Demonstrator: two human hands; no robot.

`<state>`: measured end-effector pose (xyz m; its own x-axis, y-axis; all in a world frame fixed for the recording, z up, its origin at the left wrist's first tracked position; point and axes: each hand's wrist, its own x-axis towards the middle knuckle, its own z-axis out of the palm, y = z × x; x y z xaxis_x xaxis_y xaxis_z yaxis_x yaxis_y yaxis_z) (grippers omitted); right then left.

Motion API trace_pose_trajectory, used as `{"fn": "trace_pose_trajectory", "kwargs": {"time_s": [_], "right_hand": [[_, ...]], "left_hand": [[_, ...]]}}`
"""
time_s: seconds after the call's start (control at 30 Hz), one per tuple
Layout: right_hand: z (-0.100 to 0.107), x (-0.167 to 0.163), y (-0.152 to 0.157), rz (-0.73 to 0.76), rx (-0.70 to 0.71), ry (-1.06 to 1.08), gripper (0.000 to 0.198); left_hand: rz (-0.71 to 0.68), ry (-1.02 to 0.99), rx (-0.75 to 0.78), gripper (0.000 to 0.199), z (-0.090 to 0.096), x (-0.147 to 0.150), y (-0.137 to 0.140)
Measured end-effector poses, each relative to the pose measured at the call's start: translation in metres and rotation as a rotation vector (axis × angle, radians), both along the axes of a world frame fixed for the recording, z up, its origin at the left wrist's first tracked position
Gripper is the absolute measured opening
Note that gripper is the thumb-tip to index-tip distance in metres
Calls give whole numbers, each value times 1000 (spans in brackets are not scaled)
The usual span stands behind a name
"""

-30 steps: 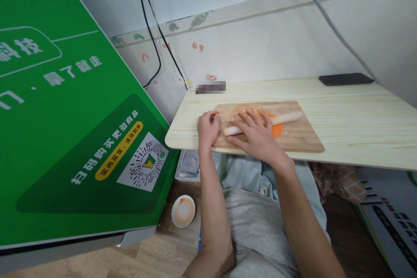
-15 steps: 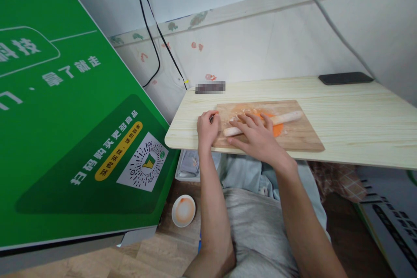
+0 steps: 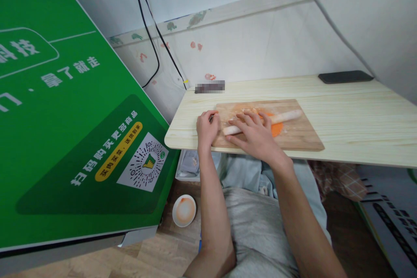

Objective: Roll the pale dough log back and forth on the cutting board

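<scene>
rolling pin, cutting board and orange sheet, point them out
Rolling pin [image 3: 286, 117], head view: bare stretch toward its right end
Cutting board [image 3: 302, 137], head view: bare right part
Orange sheet [image 3: 277, 129], head view: uncovered right part

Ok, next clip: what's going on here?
A person's right hand lies spread over a pale rolling pin, which crosses a flat orange piece, perhaps dough, on a wooden board. The left hand is curled at the board's left end, with something small and dark at its fingers, too unclear to name. The board sits along the near edge of a light wooden table.
</scene>
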<state>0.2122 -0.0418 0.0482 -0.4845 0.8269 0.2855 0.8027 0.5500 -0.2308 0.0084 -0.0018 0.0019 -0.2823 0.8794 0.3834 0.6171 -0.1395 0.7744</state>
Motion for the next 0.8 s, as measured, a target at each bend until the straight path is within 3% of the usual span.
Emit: {"fn": "trace_pose_trajectory", "kwargs": {"time_s": [0.8], "right_hand": [[1, 2, -1, 13, -24, 10, 50]], "left_hand": [[5, 0, 10, 20, 0, 0, 0]]}}
